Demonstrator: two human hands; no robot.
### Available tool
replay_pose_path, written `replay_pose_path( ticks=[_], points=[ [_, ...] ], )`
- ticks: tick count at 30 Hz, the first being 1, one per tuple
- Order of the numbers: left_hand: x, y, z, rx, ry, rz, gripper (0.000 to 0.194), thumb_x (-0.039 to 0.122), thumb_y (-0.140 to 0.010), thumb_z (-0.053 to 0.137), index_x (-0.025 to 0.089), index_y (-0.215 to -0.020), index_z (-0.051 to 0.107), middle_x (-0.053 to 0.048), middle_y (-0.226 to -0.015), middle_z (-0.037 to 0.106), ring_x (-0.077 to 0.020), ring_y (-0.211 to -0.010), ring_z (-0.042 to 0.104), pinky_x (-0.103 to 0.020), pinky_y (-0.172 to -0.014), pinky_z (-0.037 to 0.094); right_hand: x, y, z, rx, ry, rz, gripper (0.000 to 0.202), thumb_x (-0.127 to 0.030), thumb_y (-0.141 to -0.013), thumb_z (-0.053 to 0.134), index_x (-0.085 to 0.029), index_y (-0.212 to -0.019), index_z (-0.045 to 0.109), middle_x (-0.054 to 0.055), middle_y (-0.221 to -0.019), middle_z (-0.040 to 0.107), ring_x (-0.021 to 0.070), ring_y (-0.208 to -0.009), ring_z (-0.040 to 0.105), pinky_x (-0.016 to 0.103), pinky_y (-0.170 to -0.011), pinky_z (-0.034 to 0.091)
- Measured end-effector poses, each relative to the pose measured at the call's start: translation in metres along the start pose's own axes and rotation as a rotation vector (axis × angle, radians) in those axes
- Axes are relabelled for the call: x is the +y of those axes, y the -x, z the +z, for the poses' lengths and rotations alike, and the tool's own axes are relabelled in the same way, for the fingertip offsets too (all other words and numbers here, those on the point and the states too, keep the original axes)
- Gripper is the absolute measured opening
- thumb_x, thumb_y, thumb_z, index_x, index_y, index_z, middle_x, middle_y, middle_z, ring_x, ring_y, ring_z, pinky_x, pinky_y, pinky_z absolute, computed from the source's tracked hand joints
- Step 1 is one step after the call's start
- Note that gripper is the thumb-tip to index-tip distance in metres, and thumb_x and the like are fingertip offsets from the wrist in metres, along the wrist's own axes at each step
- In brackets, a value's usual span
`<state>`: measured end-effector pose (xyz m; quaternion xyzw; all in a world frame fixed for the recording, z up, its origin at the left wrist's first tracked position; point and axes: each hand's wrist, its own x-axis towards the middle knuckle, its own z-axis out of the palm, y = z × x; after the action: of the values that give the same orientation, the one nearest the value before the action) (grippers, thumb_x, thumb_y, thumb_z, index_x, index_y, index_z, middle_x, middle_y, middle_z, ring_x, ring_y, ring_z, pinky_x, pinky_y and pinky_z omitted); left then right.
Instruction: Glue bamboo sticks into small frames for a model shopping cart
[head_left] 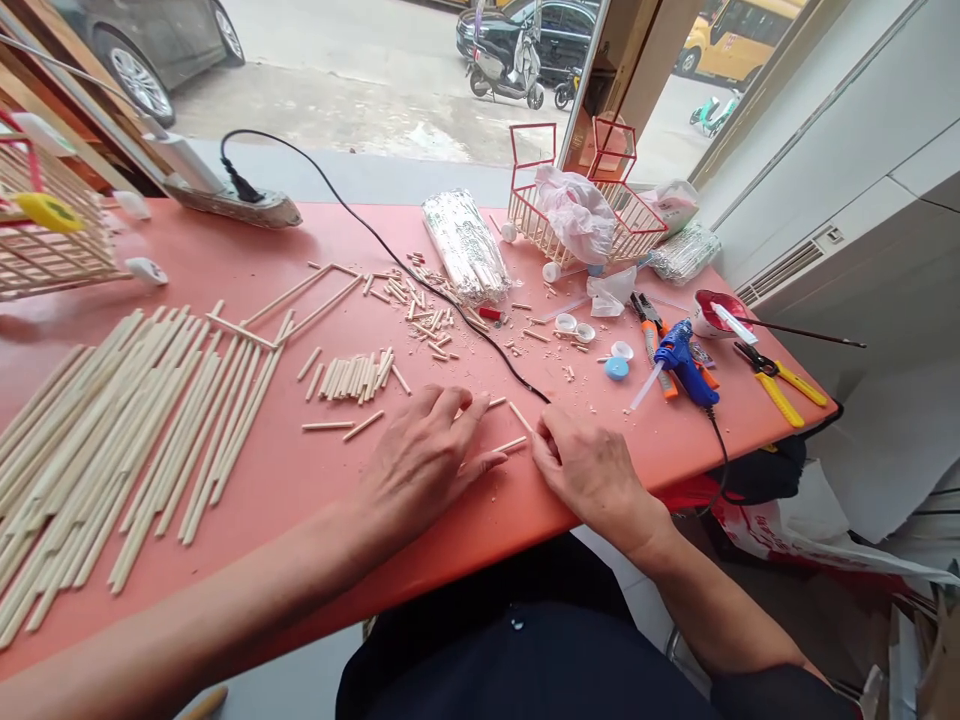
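My left hand (431, 445) rests on the table with thumb and index finger apart. Its thumb touches a short wooden stick (514, 445), and its index finger lies by another short stick (496, 402). Whatever is under the palm is hidden. My right hand (589, 470) is closed, pinching the near end of a third short stick (519, 415) that slants between those two. Beyond my left hand lies a row of short cut sticks (352, 377), with a few loose ones beside it. Long wooden sticks (135, 430) cover the table's left side.
A blue glue gun (679, 355), yellow-handled pliers (784, 385) and a red cup (712, 312) stand right on the pink table (465, 550). A black cord (360, 222) crosses the middle. Stick baskets (536, 215) and wrapped stick bundles (461, 240) sit at the back.
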<state>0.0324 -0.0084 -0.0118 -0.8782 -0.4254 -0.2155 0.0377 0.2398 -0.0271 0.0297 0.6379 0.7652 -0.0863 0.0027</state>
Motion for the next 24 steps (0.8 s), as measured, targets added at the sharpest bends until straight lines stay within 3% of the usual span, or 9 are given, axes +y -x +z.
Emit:
replay_pose_path(
  ticks=[10,24],
  points=[
    [-0.0016,0.0079,0.0006,-0.023,0.034,-0.012,0.052,0.044,-0.099,0.062,0.007,-0.137,0.06,-0.019,-0.116,0.067,-0.0331,-0.102,0.062,-0.043,-0.088,0.053,0.0004,-0.0038,0.0087,0.046,-0.011,-0.015,0.018,-0.024,-0.102,0.051,-0.019,-0.093,0.066,0.004,-0.086,0.074,0.0172,-0.072,0.065,0.031,-0.061,0.025],
    [0.0012,0.0073,-0.0022,-0.047,0.005,-0.004,0.047,0.042,-0.098,0.063,0.009,-0.131,0.063,-0.019,-0.116,0.068,-0.0339,-0.101,0.061,-0.045,-0.087,0.053,0.0019,-0.0098,0.0046,0.001,0.006,-0.03,0.019,-0.025,-0.101,0.05,-0.02,-0.095,0.067,0.005,-0.085,0.076,0.018,-0.069,0.065,0.032,-0.061,0.023]
  ],
)
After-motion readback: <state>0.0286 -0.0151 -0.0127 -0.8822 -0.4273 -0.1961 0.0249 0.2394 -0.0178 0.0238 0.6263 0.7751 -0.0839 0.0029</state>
